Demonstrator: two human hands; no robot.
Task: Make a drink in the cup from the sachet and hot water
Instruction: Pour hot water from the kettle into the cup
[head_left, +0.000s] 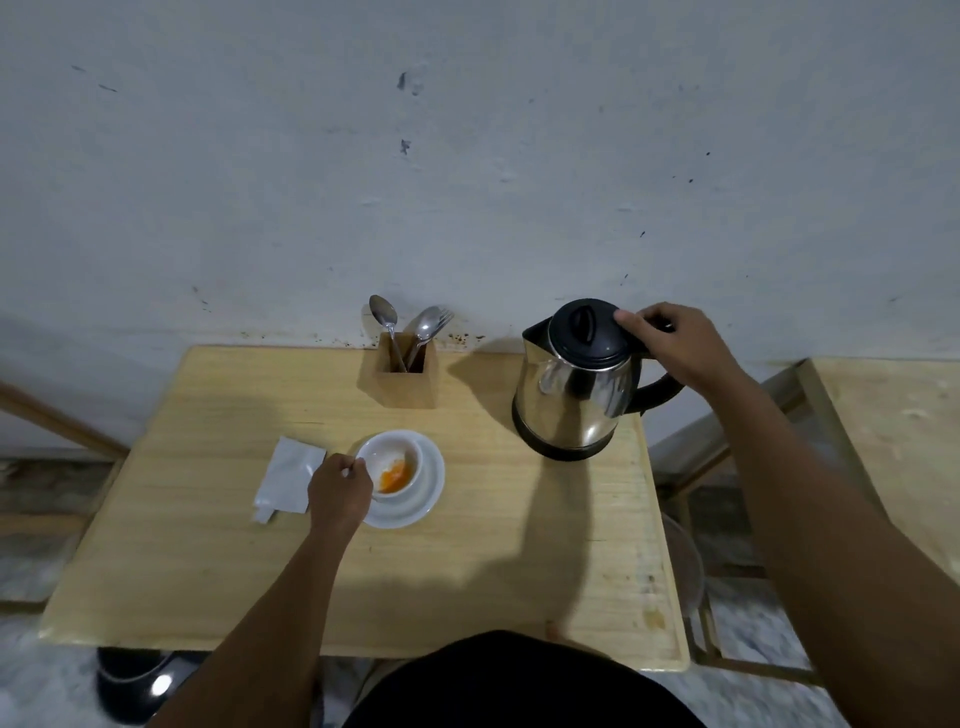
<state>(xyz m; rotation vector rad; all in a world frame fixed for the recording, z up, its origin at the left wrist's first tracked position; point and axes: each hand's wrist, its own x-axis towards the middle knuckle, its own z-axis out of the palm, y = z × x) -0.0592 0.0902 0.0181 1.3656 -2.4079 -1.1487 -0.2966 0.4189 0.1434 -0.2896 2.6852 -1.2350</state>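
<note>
A: Cup first, quick. Small white ceramic cup (390, 470) on a round white saucer (423, 493), both on the pale wooden table (467, 545). Orange powder or paste sits in the cup bottom, near side.

B: Left hand (338, 491)?

A: Just left of the cup, touching its rim side, fingers pinched shut on a thin metal handle (350, 471), probably a spoon going into the cup. Bowl end hidden, can't confirm.

B: Sachet?

A: Torn white paper sachet (288, 480) lying flat left of the cup, just beyond the left hand. Looks emptied, judging by the powder in the cup.

B: Farther back?

A: Square wooden cutlery holder (406, 375) behind the cup, with two metal spoons and a fork standing in it. Shiny steel electric kettle with black lid (576, 384) behind and right of the cup, well apart from it. Right hand (670, 343) wrapped closed over the top of its black handle; thumb rests on the lid edge. Kettle looks tilted, likely lifting.

B: Step advice?

A: Pour step, I'd say. Keep the thumb off the lid release, bring the spout over the cup centre, pour slow since the cup is small. Left hand should steady the cup but stay clear of the stream. Stir after.
</note>
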